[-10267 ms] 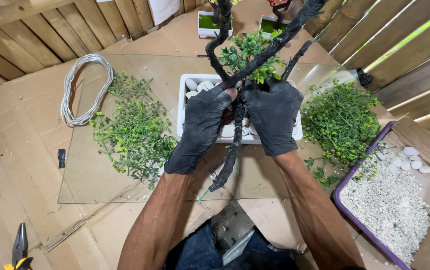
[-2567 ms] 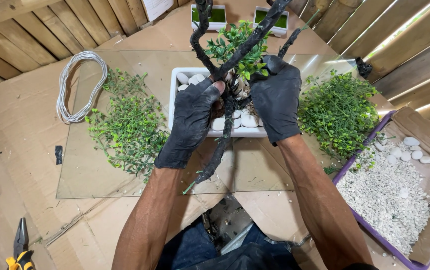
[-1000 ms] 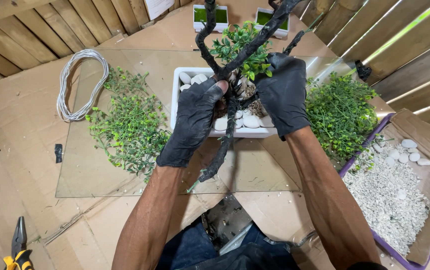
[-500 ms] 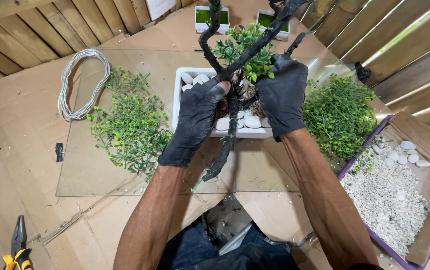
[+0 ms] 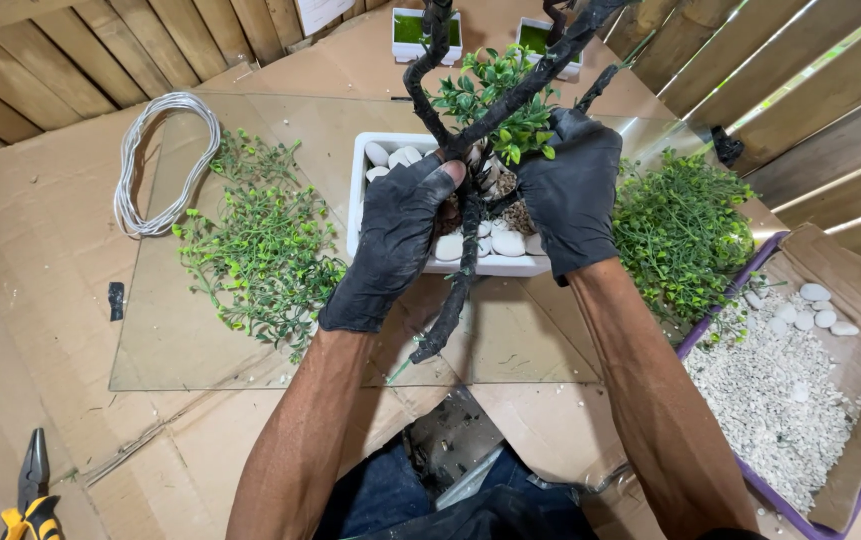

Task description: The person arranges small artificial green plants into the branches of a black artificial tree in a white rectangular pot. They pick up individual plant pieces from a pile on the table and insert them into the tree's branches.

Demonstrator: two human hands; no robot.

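Two hands in black rubber gloves work at one white rectangular planter (image 5: 362,215) that stands on a single clear glass sheet (image 5: 200,330) laid over the brown cardboard-covered tabletop (image 5: 40,250). The left hand (image 5: 395,245) curls around the base of the dark twisted artificial tree trunk (image 5: 460,280), thumb pressed against it, and the right hand (image 5: 572,190) closes on the same trunk from the other side, so both hands hold the one trunk, which rises from the planter and forks into several dark branches; one branch end hangs down over the planter's near edge. One cluster of bright green plastic leaves (image 5: 495,95) sits in the fork just above the hands. Smooth white pebbles (image 5: 395,155) fill the planter around the trunk. Two loose heaps of green artificial foliage lie on the glass, one on the left (image 5: 260,250) and one on the right (image 5: 680,225). One coil of pale wire (image 5: 165,160) rests at far left, one pair of yellow-handled pliers (image 5: 32,495) lies near the lower left corner, and one open purple-edged cardboard box of white gravel (image 5: 780,400) stands at right. Two small white pots with green tops (image 5: 425,25) stand at the back.
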